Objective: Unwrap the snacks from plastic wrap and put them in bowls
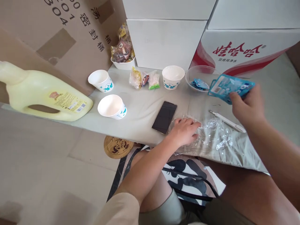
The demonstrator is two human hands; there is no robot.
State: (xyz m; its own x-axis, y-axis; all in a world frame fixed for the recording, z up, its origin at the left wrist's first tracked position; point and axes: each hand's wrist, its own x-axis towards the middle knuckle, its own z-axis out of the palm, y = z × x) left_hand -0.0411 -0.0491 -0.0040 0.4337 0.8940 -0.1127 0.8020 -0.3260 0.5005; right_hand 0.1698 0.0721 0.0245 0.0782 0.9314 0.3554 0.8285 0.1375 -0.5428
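My right hand [249, 104] is closed on blue packets [231, 87], thumb on top, held up at the right. They overlap the edge of a clear plastic bowl [202, 75], where several small blue sachets [199, 84] lie. My left hand [185, 131] rests palm down, fingers apart, on a crinkled clear plastic wrapper [214, 136] near the table's front edge. Just left of it lies a dark-screened phone [164, 117]. Between my hands and slightly behind the wrapper is a white pen-shaped cutter [227, 121]; its exact kind is hard to make out.
White paper cups with blue leaf prints [173, 76] stand on the cloth-covered table [138, 103]. Small wrapped snacks [144, 79] lie between them. A yellowish jug [47, 93] lies at left. Cartons [166, 43] line the back, beside a tub of packaged snacks [123, 64].
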